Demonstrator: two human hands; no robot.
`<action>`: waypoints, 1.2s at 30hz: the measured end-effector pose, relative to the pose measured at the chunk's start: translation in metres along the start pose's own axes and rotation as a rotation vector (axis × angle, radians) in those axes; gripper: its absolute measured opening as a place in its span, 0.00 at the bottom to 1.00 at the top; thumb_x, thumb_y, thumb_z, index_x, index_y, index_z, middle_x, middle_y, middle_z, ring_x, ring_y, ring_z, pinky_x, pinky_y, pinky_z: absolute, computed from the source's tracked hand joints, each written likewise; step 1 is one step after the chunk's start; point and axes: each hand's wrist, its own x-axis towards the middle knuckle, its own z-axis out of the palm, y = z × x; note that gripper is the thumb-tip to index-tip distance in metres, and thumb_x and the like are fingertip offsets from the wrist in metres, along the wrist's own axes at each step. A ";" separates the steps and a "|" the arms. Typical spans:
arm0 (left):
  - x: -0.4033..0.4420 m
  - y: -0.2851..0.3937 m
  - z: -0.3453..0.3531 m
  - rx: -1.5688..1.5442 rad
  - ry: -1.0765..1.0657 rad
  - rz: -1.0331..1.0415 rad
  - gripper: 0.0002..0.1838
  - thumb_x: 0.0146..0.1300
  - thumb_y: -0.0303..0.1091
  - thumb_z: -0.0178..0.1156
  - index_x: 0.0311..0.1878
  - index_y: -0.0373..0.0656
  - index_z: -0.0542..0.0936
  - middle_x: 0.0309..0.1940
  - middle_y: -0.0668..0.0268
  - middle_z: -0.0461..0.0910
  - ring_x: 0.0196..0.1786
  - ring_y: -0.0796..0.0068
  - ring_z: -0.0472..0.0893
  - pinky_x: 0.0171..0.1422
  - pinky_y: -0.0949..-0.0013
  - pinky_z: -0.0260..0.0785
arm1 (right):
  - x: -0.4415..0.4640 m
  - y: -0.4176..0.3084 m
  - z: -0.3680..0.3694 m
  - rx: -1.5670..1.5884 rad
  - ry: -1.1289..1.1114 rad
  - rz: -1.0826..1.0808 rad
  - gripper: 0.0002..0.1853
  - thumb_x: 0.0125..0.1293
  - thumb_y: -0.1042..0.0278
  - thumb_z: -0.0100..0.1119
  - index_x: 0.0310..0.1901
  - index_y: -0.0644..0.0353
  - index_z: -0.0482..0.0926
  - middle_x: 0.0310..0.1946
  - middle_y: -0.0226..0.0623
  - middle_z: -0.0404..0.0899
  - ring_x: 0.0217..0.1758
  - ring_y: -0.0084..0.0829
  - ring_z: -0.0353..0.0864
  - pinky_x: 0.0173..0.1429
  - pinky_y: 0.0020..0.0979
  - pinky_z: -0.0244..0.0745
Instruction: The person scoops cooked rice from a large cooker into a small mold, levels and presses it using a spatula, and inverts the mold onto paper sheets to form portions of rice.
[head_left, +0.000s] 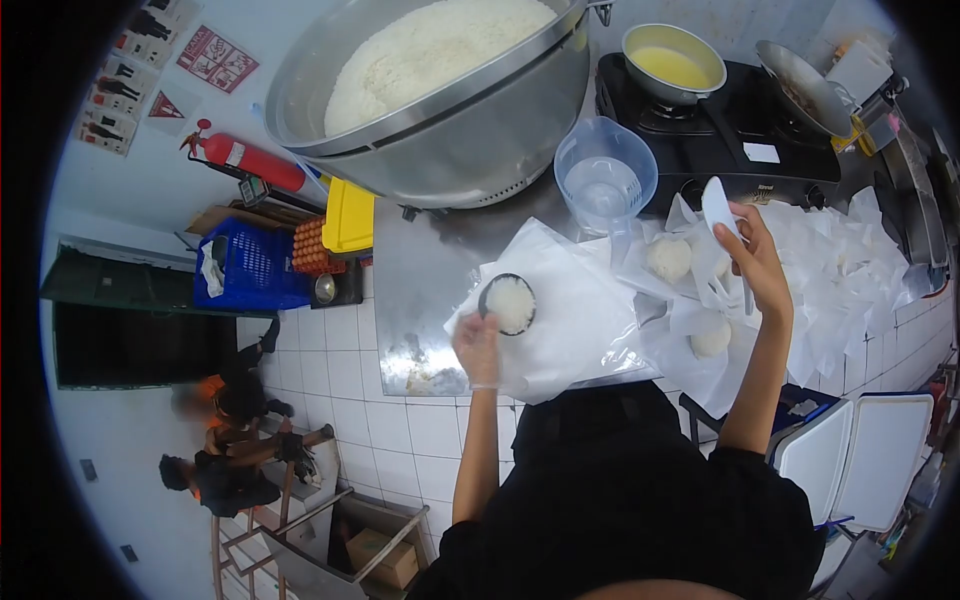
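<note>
My left hand (pixel 476 350), in a clear plastic glove, is closed on the edge of a small dark bowl (pixel 484 300) filled with white rice. The bowl is over a stack of white paper sheets (pixel 565 350). My right hand (pixel 760 262) grips a white rice paddle (pixel 716 206), its blade pointing up and away from me. Below and left of that hand, rounded rice portions (pixel 669 259) lie on white papers. Beyond the stack stands a clear measuring jug (pixel 600 155) with some liquid in it.
A huge metal pot (pixel 470 150) of cooked rice stands at the back. Right of it is a gas stove (pixel 690 150) with a pan (pixel 675 92) of yellow liquid and a wok (pixel 800 90). Crumpled papers (pixel 820 270) cover the right side. Two people (pixel 235 470) are at lower left.
</note>
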 end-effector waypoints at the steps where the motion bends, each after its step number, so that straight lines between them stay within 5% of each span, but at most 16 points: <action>1: 0.000 0.013 0.001 0.283 0.039 0.166 0.24 0.53 0.38 0.75 0.51 0.39 0.79 0.43 0.64 0.79 0.47 0.67 0.79 0.48 0.61 0.75 | -0.003 0.005 -0.002 0.005 0.016 0.032 0.26 0.64 0.54 0.66 0.59 0.55 0.71 0.44 0.39 0.80 0.41 0.23 0.77 0.41 0.23 0.70; 4: -0.008 0.079 0.021 0.723 -0.110 0.705 0.26 0.40 0.33 0.81 0.44 0.42 0.80 0.34 0.65 0.77 0.40 0.65 0.77 0.45 0.59 0.74 | -0.012 0.012 -0.003 0.098 0.041 0.019 0.24 0.65 0.57 0.66 0.58 0.56 0.71 0.42 0.38 0.79 0.38 0.23 0.75 0.42 0.24 0.70; 8: -0.016 0.015 0.023 0.878 -0.381 1.007 0.28 0.38 0.37 0.81 0.45 0.49 0.80 0.35 0.68 0.76 0.42 0.64 0.76 0.53 0.59 0.75 | -0.015 0.038 0.014 -0.005 -0.012 -0.162 0.23 0.64 0.60 0.67 0.56 0.57 0.71 0.41 0.37 0.77 0.40 0.26 0.75 0.43 0.26 0.71; 9: -0.015 0.002 0.023 0.778 -0.390 1.035 0.31 0.38 0.38 0.81 0.49 0.51 0.79 0.42 0.67 0.76 0.48 0.64 0.76 0.56 0.60 0.75 | -0.013 0.053 0.024 -0.054 -0.039 -0.258 0.24 0.63 0.60 0.68 0.56 0.58 0.71 0.41 0.37 0.77 0.41 0.27 0.75 0.44 0.27 0.71; 14: -0.033 0.025 0.035 0.699 -0.302 0.789 0.37 0.48 0.42 0.76 0.62 0.46 0.72 0.59 0.56 0.71 0.63 0.51 0.69 0.64 0.53 0.67 | -0.042 0.096 0.081 -0.334 -0.356 -0.240 0.30 0.56 0.61 0.72 0.56 0.61 0.70 0.46 0.49 0.75 0.46 0.45 0.78 0.50 0.42 0.74; 19: 0.017 0.003 0.017 0.931 -0.027 0.598 0.33 0.65 0.50 0.59 0.66 0.38 0.69 0.65 0.48 0.68 0.67 0.45 0.66 0.72 0.50 0.55 | -0.062 0.150 0.145 -0.504 -0.054 -0.192 0.31 0.54 0.74 0.68 0.58 0.63 0.64 0.49 0.56 0.72 0.50 0.59 0.76 0.51 0.51 0.73; 22: 0.073 -0.002 0.017 0.970 -0.139 0.154 0.34 0.65 0.57 0.56 0.63 0.37 0.73 0.62 0.46 0.72 0.67 0.48 0.69 0.71 0.53 0.58 | -0.060 0.149 0.160 -0.498 0.052 -0.126 0.30 0.55 0.77 0.64 0.59 0.63 0.63 0.50 0.57 0.72 0.50 0.62 0.75 0.52 0.54 0.72; 25: 0.122 0.020 0.031 1.260 -0.615 -0.400 0.38 0.63 0.64 0.53 0.60 0.35 0.75 0.62 0.45 0.73 0.68 0.52 0.69 0.72 0.56 0.58 | -0.056 0.156 0.175 -0.453 0.162 -0.142 0.28 0.54 0.76 0.66 0.56 0.63 0.65 0.44 0.57 0.75 0.46 0.61 0.77 0.49 0.52 0.72; 28: 0.141 0.006 0.029 1.265 -0.796 -0.229 0.41 0.61 0.67 0.53 0.59 0.36 0.76 0.61 0.47 0.75 0.65 0.51 0.73 0.68 0.57 0.63 | -0.049 0.168 0.175 -0.430 0.242 -0.131 0.29 0.52 0.73 0.70 0.54 0.63 0.66 0.38 0.56 0.79 0.43 0.59 0.79 0.46 0.51 0.73; 31: 0.151 -0.037 0.007 1.216 -0.756 0.128 0.39 0.62 0.66 0.52 0.58 0.37 0.78 0.56 0.48 0.78 0.60 0.50 0.77 0.66 0.56 0.66 | -0.050 0.171 0.185 -0.386 0.265 -0.049 0.29 0.49 0.71 0.72 0.51 0.64 0.68 0.36 0.55 0.81 0.40 0.57 0.81 0.46 0.48 0.74; 36: 0.174 -0.004 -0.047 1.116 -0.771 0.080 0.35 0.63 0.64 0.52 0.53 0.38 0.81 0.55 0.47 0.79 0.59 0.49 0.76 0.65 0.56 0.66 | -0.065 0.151 0.233 -0.313 0.051 0.172 0.32 0.44 0.66 0.77 0.51 0.68 0.72 0.38 0.54 0.82 0.40 0.51 0.83 0.47 0.42 0.76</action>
